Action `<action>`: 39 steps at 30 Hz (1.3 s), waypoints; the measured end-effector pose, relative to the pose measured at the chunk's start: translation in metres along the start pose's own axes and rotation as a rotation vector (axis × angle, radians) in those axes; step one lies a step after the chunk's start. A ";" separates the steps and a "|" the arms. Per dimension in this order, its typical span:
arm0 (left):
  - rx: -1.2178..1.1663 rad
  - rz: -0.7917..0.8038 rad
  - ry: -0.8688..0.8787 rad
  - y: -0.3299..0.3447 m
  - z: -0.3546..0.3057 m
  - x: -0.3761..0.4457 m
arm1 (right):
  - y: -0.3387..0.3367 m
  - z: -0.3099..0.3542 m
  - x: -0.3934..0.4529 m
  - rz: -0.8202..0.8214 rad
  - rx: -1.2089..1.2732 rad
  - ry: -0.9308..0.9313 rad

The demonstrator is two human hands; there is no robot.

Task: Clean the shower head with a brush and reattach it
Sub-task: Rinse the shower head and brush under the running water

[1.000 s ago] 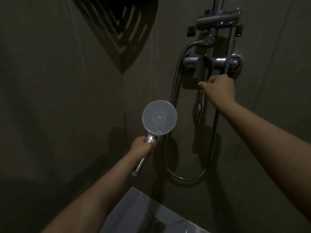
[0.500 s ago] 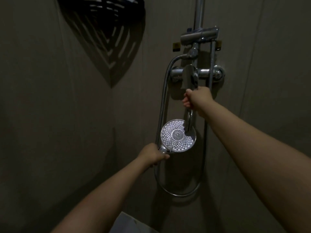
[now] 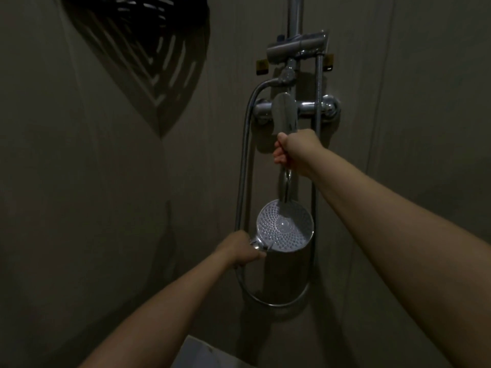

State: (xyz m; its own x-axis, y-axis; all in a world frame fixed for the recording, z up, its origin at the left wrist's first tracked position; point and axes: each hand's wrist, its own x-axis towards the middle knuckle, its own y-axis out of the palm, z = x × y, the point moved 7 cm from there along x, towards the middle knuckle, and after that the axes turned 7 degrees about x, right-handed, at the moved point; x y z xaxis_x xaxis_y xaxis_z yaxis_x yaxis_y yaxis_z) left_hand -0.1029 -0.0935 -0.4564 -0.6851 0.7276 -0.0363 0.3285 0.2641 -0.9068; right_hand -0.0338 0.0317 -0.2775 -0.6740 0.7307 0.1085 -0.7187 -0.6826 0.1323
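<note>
Far left: just a dark slatted shadow (image 3: 148,57) thrown across the wall, nothing to do with the job.

Left hand (image 3: 239,249) next, grip clenched round the chrome handle of the shower head (image 3: 284,226), right where handle meets the round face. Shower head held low in front of the wall, nozzle face turned up toward the camera, sitting directly under the tap spout (image 3: 286,187). Hose (image 3: 243,160) looping down from the fitting up top, round the bottom and back up the right side, hanging slack.

Right hand (image 3: 295,151) further over, grip wrapped round something just under the mixer lever (image 3: 284,112), where the spout starts. Can't tell in this light if it's grasping the lever tip or the spout itself. No brush visible anywhere.

Looks like a rinse under the spout, probably. Tips for doing it well:
- Keep the face flat and centred under the spout so water spreads over all the nozzles instead of running off one edge.
- Open the tap gently, since a hard jet on a face-up disc likely splashes straight back.
- Hold firm at the neck; wet chrome gets slippery.
- Watch the hose loop for kinks or twists while tilting.

Holder bracket (image 3: 297,46) up on the riser rail (image 3: 295,14) sits empty, so reattaching not done yet.
</note>
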 end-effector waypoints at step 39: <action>0.480 -0.072 0.031 0.013 -0.003 -0.020 | -0.029 -0.157 -0.051 0.094 -1.282 -0.420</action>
State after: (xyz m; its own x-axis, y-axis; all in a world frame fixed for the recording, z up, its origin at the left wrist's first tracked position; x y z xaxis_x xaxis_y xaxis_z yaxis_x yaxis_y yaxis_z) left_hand -0.0830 -0.1026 -0.4656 -0.6732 0.7384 0.0399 -0.0613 -0.0020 -0.9981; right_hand -0.0049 0.0126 -0.4415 -0.7924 0.4718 0.3867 -0.4803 -0.0916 -0.8723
